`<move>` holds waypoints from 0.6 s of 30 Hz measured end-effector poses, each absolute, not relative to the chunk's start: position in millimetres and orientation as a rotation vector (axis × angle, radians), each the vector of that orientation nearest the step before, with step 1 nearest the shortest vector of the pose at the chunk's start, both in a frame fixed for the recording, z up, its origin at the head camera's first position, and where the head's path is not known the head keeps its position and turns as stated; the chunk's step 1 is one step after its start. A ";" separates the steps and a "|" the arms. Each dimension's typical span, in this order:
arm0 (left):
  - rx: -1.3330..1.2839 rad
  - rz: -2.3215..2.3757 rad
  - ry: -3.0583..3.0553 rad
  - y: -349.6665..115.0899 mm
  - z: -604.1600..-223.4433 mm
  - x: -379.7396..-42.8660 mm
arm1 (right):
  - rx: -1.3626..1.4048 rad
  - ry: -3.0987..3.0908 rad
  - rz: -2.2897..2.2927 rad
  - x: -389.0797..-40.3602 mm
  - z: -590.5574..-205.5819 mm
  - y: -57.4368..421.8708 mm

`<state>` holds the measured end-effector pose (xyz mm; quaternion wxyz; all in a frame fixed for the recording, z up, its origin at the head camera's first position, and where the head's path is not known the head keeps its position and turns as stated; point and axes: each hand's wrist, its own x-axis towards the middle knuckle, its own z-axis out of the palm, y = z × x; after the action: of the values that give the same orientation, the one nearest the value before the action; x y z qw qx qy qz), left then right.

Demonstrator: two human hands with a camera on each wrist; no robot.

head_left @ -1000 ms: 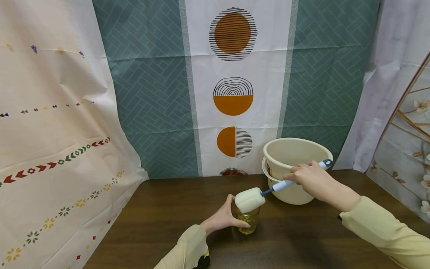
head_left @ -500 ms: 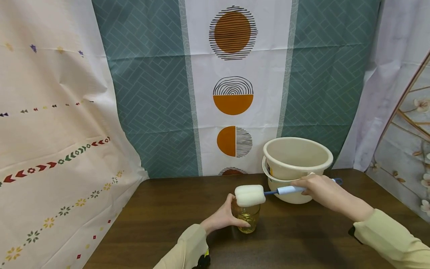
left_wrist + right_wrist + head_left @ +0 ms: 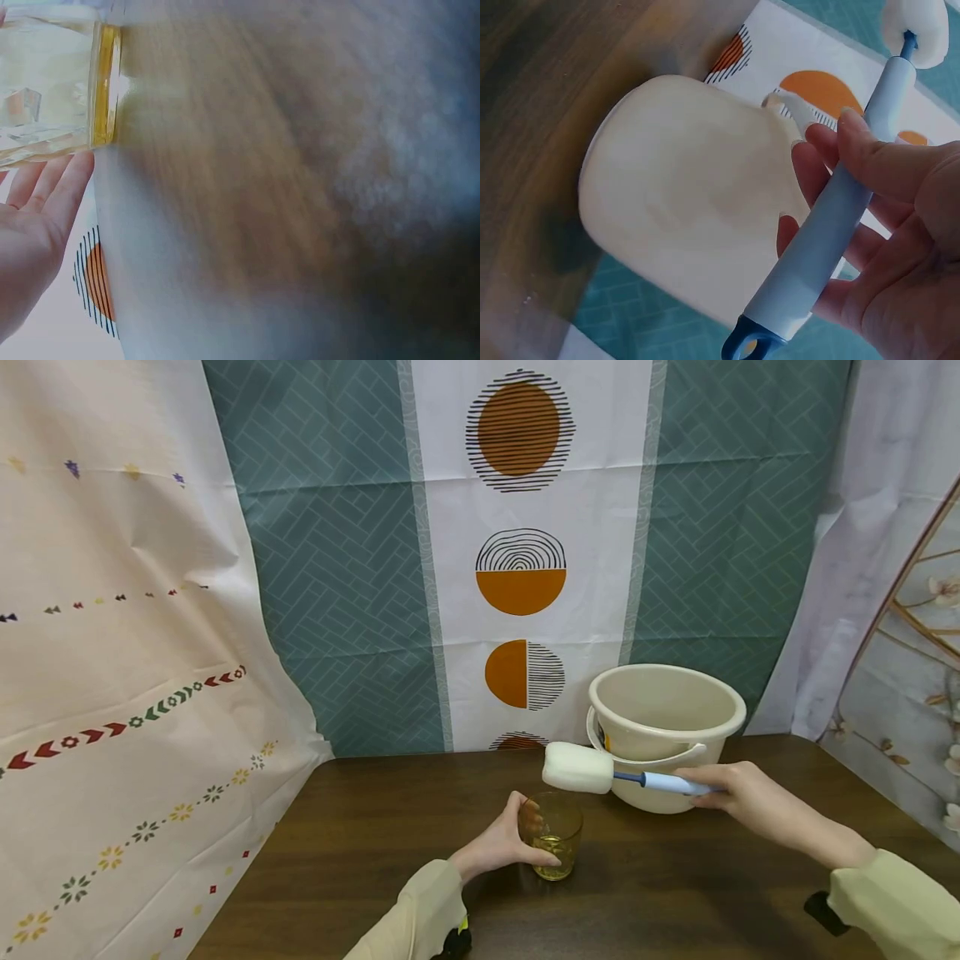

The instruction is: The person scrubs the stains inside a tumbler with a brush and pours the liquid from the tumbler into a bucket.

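Observation:
My left hand [image 3: 498, 845] holds a clear amber drinking glass [image 3: 564, 827] that stands on the dark table, fingers and thumb round its side. In the left wrist view, the faceted glass [image 3: 45, 86] shows at the upper left with the fingers of my left hand [image 3: 34, 232] along it. My right hand [image 3: 761, 802] grips a sponge cup brush by its light blue handle [image 3: 671, 783]. The brush's white sponge head [image 3: 577, 767] hovers above the glass, near its right rim. In the right wrist view, fingers and thumb wrap the brush handle [image 3: 817, 232].
A cream bucket [image 3: 667, 739] with a lowered handle stands at the back right, just behind the brush. Patterned cloths hang behind the wooden table [image 3: 390, 810] and on both sides.
The sponge head has risen from the glass's mouth and shifted right. My right hand has moved right and lower, so the brush's handle end now dips. The left hand and glass stay put.

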<state>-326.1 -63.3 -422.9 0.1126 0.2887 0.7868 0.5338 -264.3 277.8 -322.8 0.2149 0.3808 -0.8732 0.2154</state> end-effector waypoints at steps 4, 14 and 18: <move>0.846 1.560 2.307 -63.7 -423.6 -326.9 | 0.996 -2.395 0.617 -261.8 -325.4 287.2; 0.850 1.550 2.307 -63.5 -424.7 -327.6 | 0.964 -2.410 0.565 -257.9 -336.9 321.7; 0.851 1.556 2.306 -63.9 -425.3 -328.1 | 0.994 -2.454 0.583 -257.3 -342.9 332.5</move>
<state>-328.1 -63.9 -425.3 0.1161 0.2905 0.7874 0.5312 -257.3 332.5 -342.9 0.2136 0.3583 -0.8843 0.2099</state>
